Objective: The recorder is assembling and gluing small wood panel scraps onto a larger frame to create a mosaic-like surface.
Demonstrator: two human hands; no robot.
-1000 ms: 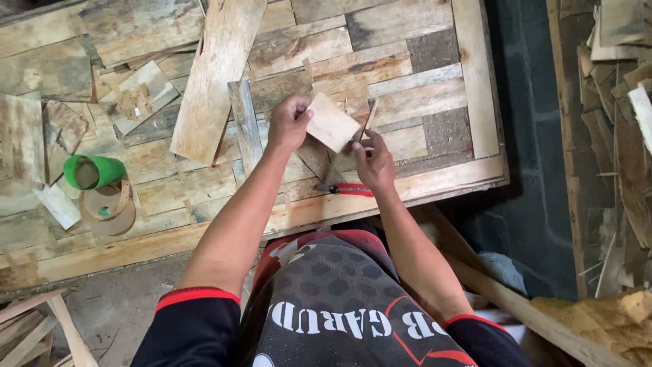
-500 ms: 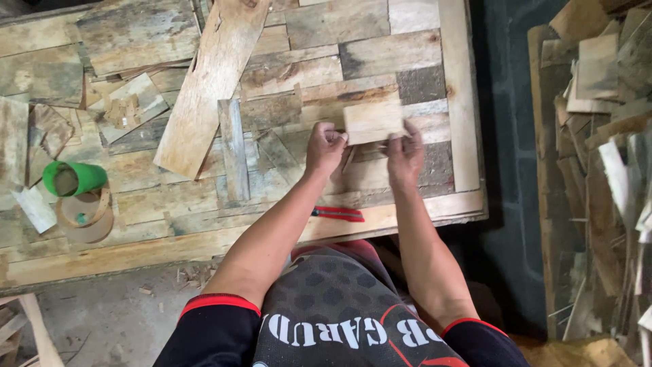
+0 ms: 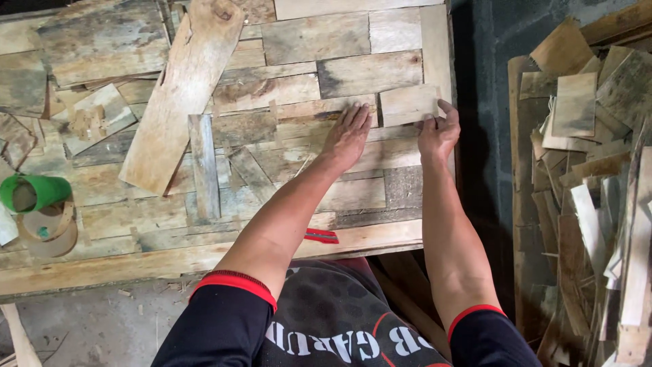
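A small pale rectangular wood piece (image 3: 408,105) lies flat near the patchwork plank tabletop's (image 3: 292,88) right edge — long axis left-right. Left hand (image 3: 348,136) rests beside it, fingers together; right hand's (image 3: 438,132) fingers touch its right end.

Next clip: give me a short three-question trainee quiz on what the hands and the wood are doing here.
1. True or false: the right hand touches the small pale wood piece.
2. Which hand lies flat on the panel of fitted boards? A left, B right, C neither.
3. What stands at the panel's left edge? A green cup, B hammer, C saw.

Key: 1 true. 2 A, the left hand. 3 A.
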